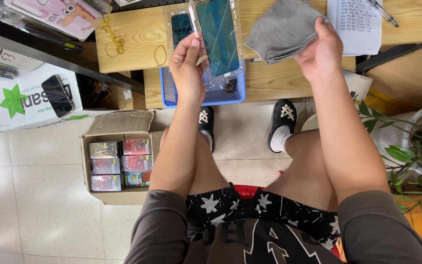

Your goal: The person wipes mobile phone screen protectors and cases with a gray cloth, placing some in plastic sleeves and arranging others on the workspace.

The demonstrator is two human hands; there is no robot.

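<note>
**Seated person, clear phone case in one hand, grey cloth in the other**

Left hand (187, 61): raised over the knees, forearm running straight up from the lap, palm turned inward. Thumb and fingers close on the left long edge of a clear phone case (218, 39), which stands upright and slightly tilted, its dark teal inner face toward the camera.

Right hand (321, 51): raised level with the left, wrist bent inward. Fingers pinch a bunched grey cloth (283, 28), which hangs just right of the case; whether cloth and case touch cannot be told.

Beyond both hands: a wooden bench (137, 41) in two levels. A blue mesh tray (169, 93) sits on the lower level, directly behind the left hand and partly hidden by it and the case. Loose rubber bands (115, 39) lie to the left of the left hand. A handwritten sheet (360, 22) with a pen (382, 12) lies right of the right hand.

Below the hands: bare knees and two black clogs (283, 122) on pale floor tiles.

Left of the left arm: an open cardboard box (118, 166) packed with small printed cartons; further out, a white box bearing a dark phone (57, 95).

Right of the right arm: a potted plant (416, 156).
</note>
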